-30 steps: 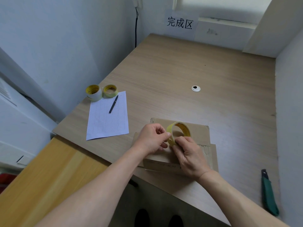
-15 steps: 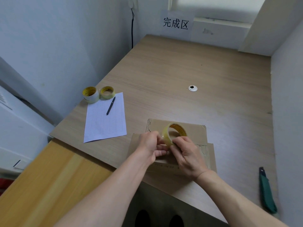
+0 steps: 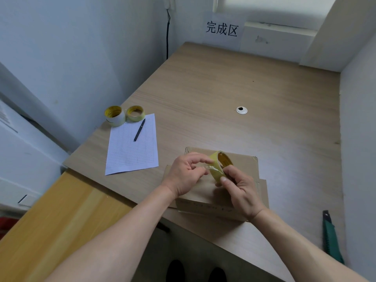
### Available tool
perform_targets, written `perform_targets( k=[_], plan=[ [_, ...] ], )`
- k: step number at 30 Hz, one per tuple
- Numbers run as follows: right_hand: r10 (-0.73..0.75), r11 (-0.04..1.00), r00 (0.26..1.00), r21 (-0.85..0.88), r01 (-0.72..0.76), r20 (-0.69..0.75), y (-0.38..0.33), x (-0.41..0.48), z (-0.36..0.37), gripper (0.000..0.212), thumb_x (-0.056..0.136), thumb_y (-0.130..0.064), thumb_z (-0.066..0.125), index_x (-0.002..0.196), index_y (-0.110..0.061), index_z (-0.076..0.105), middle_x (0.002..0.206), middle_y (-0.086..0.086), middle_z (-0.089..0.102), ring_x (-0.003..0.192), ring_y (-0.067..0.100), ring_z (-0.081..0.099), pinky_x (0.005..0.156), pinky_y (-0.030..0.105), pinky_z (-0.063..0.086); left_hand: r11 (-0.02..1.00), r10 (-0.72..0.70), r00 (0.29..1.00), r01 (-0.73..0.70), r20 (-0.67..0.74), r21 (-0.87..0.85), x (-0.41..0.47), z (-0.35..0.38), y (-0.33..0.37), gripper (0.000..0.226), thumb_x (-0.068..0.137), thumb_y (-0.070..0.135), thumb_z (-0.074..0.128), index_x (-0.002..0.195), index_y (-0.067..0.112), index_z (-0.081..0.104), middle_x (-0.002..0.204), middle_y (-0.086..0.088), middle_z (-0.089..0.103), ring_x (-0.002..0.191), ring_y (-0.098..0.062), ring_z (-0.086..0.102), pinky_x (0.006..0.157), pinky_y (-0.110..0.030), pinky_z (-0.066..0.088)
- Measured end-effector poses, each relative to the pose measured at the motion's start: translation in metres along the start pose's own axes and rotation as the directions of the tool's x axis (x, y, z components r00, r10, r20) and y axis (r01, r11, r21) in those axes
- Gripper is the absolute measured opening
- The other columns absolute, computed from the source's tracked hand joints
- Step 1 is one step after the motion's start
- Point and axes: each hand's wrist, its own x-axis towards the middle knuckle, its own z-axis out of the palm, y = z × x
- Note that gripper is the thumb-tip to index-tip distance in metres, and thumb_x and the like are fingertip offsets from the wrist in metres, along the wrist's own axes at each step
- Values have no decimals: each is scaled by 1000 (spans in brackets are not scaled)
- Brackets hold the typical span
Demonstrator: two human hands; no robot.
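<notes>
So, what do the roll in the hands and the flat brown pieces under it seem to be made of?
Tape roll: probably clear plastic film, glossy and yellowish; the peeled end looks see-through. Flat brown pieces: likely cardboard, matte; plain brown face with folded edges.

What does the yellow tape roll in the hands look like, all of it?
The tape roll is a ring of see-through yellowish tape on a darker core with dark print inside. It is held tilted on edge above the flat cardboard. The right hand grips it, thumb on the outer band. The left hand pinches a short clear bit, seemingly the loose end, peeled off the roll.
</notes>
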Motion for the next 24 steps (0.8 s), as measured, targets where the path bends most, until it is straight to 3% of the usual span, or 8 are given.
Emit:
perform_targets(
  k=[2, 5, 9, 12, 16, 19, 22, 24],
  plan=[
    [15, 999, 1000, 51, -16, 20, -1, 4, -5, 16, 88, -29, 55, 90, -16, 64, 82, 12, 64, 76, 13, 64, 69, 26, 49, 993, 49, 999, -48, -3, 112, 2, -3, -1, 31, 86, 2, 62, 95, 28, 76, 107, 8, 69, 85, -25, 70, 83, -44, 59],
    [41, 996, 998, 77, -45, 56, -3, 12, -13, 23, 82, -38, 57, 85, -16, 64, 78, 17, 59, 74, 32, 57, 68, 35, 43, 971, 126, 992, -123, -1, 204, 7, -6, 0, 22, 85, 1, 70, 97, 18, 78, 100, 5, 72, 91, -12, 68, 86, -34, 58],
    [18, 995, 998, 93, -23, 55, -17, 22, -22, 29, 69, -40, 64, 78, -13, 63, 69, 0, 53, 67, 12, 47, 61, 26, 36, 957, 204, 977, -185, -63, 225, 14, -6, 4, 5, 83, 5, 75, 86, 9, 77, 97, 1, 71, 89, -11, 66, 81, -29, 57],
    [4, 999, 1000, -52, -3, 29, -21, 28, -24, 30, 63, -31, 77, 84, -20, 59, 77, 2, 58, 70, 10, 50, 61, 24, 41, 991, 70, 993, -58, -99, 116, 17, -7, 8, 5, 88, 4, 69, 86, 4, 74, 98, -2, 73, 89, -17, 68, 83, -31, 57],
    [-45, 976, 985, -220, 7, -168, -17, 28, -15, 25, 63, -31, 67, 81, -20, 55, 75, -1, 57, 69, 10, 50, 59, 25, 42, 992, -40, 992, 54, -119, 112, 16, -10, 11, 13, 91, 7, 64, 82, 2, 71, 81, -9, 73, 77, -23, 67, 79, -39, 57],
    [-93, 973, 952, -227, 26, -293, -20, 32, -11, 21, 69, -17, 60, 89, -21, 56, 75, -7, 56, 67, 4, 50, 57, 15, 36, 986, -166, 977, 163, -132, -35, 11, -12, 15, 15, 94, 5, 60, 83, 2, 69, 71, -11, 68, 68, -24, 67, 72, -36, 59],
    [-91, 978, 935, -207, 19, -344, -17, 36, -10, 29, 81, 0, 62, 101, -21, 61, 75, -10, 57, 60, 6, 49, 58, 21, 40, 965, -248, 953, 227, -172, -134, 8, -20, 14, 12, 94, 4, 61, 86, 0, 68, 64, -7, 60, 58, -16, 61, 63, -29, 57],
    [-85, 971, 936, -237, 1, -343, -12, 37, -5, 28, 86, 2, 62, 107, -16, 63, 85, -5, 61, 68, 8, 51, 65, 23, 42, 963, -262, 943, 240, -206, -123, 7, -23, 10, 11, 94, 2, 60, 89, -3, 68, 62, -6, 58, 55, -15, 58, 60, -28, 55]
  ],
)
